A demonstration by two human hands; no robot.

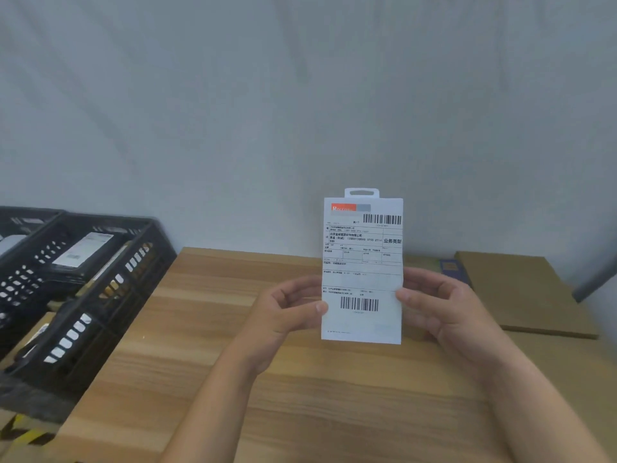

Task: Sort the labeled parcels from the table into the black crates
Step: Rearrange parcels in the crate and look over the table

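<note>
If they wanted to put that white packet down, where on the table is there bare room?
Bare wood stretches between the black crate and the left hand, and along the near edge of the table between the forearms. The far right corner is crowded: flat cardboard boxes lie beside the right hand, which helps hold the white packet.

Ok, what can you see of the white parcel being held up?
The white parcel is a flat, upright pack with a hang tab on top. A shipping label covers its face: orange logo, two barcodes, printed text. The left hand and right hand pinch its side edges, holding it above the wooden table.
</note>
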